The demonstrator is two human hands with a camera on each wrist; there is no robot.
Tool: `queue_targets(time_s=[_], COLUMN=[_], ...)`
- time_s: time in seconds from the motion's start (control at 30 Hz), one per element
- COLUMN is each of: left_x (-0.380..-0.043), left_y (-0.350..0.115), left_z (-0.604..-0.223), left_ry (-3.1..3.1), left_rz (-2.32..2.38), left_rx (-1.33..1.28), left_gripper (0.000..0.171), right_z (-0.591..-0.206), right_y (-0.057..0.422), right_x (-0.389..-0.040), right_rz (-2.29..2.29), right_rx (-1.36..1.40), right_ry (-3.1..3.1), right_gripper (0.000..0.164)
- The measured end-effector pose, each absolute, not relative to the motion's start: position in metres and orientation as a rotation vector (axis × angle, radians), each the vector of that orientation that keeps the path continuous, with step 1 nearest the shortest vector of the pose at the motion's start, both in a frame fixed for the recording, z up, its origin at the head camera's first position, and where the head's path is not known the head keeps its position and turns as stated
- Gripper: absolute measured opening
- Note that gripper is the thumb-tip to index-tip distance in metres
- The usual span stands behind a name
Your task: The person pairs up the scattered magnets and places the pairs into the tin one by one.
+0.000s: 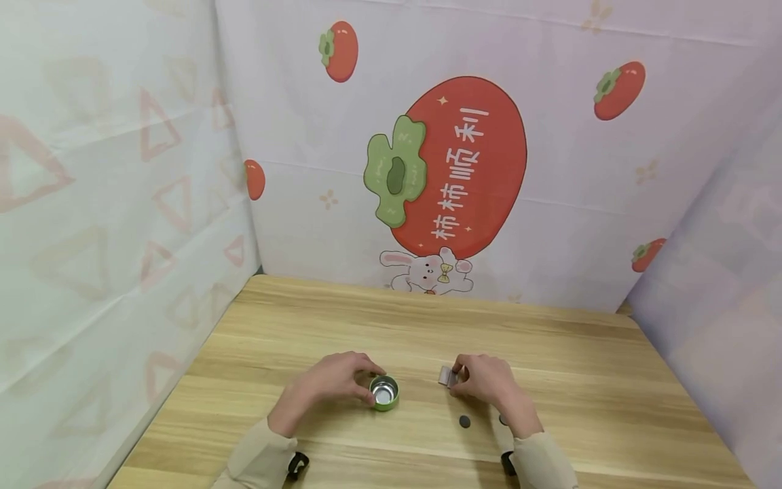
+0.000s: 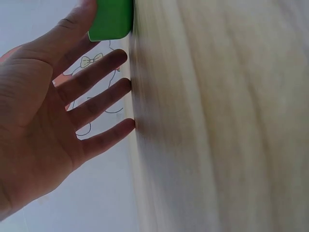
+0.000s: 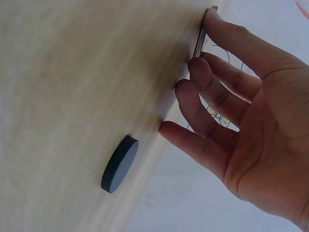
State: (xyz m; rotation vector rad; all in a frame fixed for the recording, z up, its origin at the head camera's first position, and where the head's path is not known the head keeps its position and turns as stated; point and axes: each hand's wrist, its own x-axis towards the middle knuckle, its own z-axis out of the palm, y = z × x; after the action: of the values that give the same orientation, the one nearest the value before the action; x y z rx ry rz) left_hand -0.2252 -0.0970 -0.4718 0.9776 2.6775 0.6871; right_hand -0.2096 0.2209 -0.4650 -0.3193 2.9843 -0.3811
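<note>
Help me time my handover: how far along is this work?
Done, it seems: the green cup stands upright on the table, open side up. In hand: the left hand grips the green cup, and the right hand pinches a small grey piece. Probably left: releasing the small grey piece, and handling two dark discs, which lie outside the cup.

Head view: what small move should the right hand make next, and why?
Perhaps lift the hinge-like metal piece toward the green cup: the right hand pinches it at the tabletop, while the left hand holds the cup open side up.
</note>
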Motion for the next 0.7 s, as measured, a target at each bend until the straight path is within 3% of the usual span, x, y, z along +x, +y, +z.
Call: queue_targets(time_s=[0.7], left_x=[-0.2179], left_y=[-0.0886], left_z=[-0.4665], left_ry=[2.714], left_rz=[0.714], left_rx=[0.863], left_gripper=[0.054], right_z=[-0.4671], right_y=[0.2175], right_x=[-0.2184], right_rz=[-0.213], right_rx=[-0.467], right_ry=[3.003], right_gripper=[0.032])
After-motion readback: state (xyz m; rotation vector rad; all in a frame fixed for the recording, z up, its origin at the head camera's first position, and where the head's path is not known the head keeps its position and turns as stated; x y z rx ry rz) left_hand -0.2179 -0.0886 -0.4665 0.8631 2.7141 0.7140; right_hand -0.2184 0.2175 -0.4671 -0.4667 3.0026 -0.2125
